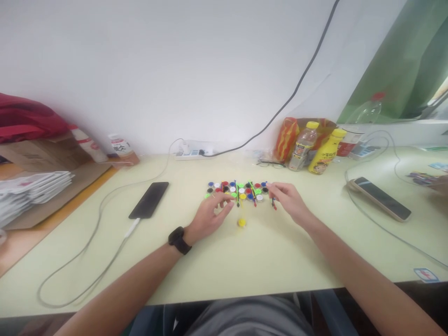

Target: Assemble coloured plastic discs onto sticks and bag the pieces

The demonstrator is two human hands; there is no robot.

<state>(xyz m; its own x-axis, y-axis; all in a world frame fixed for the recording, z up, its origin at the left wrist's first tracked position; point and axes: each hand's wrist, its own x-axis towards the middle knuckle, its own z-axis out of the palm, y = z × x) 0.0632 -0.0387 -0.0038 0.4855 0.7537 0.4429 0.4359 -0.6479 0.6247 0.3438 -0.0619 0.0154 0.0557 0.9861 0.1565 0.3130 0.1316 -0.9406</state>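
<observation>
Just beyond our hands, toward twelve o'clock on the pale table (245,261), much was too small and blurred to read. The left hand (209,215) lay at the seven o'clock corner of the caps (229,187), its fingers (224,200) loosely bent with the tips at the nearest ones; whether they pinched anything, we could not tell. The right hand (289,199) sat at the four o'clock corner, forefinger stretched toward the caps and the other fingers half curled. A thin red stick (273,203) showed just under its thumb, touching it, but we could not make out a grip. Both forearms were cut off by the lower edge, and the left wrist wore a dark watch (179,240). The caps themselves formed a tight, flat patch of small round pieces in blue, red, green, black, white and yellow, laid in rough rows, with several thin sticks (238,193) lying across them. One yellow cap (241,222) lay apart at six o'clock from the patch, between our hands. At nine o'clock a black phone (149,199) lay face up on its cable; at three o'clock lay a second phone (381,198). At one o'clock stood two yellow-topped bottles (327,151), their labels unreadable. Another person's hand (441,185) was cut off at the right edge.
</observation>
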